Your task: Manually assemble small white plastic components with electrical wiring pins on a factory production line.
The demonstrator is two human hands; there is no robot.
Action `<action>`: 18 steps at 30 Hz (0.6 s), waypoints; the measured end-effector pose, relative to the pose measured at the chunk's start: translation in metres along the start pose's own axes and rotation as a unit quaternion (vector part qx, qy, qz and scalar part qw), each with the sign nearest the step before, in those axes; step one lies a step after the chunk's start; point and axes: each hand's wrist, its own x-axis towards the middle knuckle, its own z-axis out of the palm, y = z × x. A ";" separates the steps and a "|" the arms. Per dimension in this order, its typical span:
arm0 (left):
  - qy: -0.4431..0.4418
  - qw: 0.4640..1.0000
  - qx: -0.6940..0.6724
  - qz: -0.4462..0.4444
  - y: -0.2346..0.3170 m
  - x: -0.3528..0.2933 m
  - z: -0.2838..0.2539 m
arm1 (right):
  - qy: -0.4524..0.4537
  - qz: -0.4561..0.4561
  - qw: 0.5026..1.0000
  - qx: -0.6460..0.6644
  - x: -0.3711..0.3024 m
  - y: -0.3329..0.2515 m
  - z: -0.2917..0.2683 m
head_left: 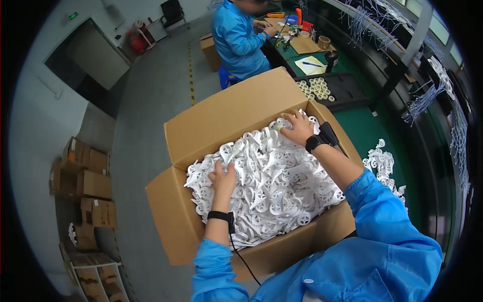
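Observation:
A large open cardboard box (221, 126) stands in front of me, filled with several white plastic wheel-shaped parts (274, 181). My left hand (223, 177) rests on the parts near the box's left side, fingers spread and partly sunk into the heap. My right hand (298, 128) lies on the parts at the far right corner, fingers curled over a few pieces. Both wrists wear black straps; a cord runs down from the left one.
A green workbench (372, 131) lies to the right, with a loose pile of white parts (385, 163) and a black tray of rings (334, 90). Another person in blue (236, 40) sits at the bench ahead. Stacked cartons (85, 186) stand at left on the grey floor.

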 end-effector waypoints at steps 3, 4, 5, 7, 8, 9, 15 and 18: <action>-0.082 0.991 0.000 -0.106 0.035 0.006 0.002 | -0.132 0.129 0.977 -0.109 0.011 -0.025 0.018; -0.099 0.986 -0.009 -0.133 0.041 0.009 0.004 | -0.123 0.118 0.980 -0.099 0.009 -0.032 0.028; -0.119 0.980 -0.019 -0.159 0.049 0.010 0.008 | -0.114 0.109 0.983 -0.090 0.002 -0.038 0.035; -0.118 0.977 0.000 -0.176 0.072 0.005 0.016 | -0.123 0.127 0.984 -0.018 -0.002 -0.034 0.049; -0.109 0.979 -0.006 -0.174 0.074 0.004 0.017 | -0.137 0.120 0.983 -0.030 -0.004 -0.037 0.053; -0.100 0.980 -0.011 -0.171 0.076 0.004 0.018 | -0.151 0.113 0.981 -0.041 -0.005 -0.037 0.055; -0.089 0.994 -0.063 -0.022 0.034 0.006 0.049 | -0.261 0.178 0.949 0.006 -0.007 -0.034 0.035; -0.103 0.985 -0.036 -0.132 0.053 0.002 0.042 | -0.236 0.184 0.954 0.002 -0.007 -0.028 0.048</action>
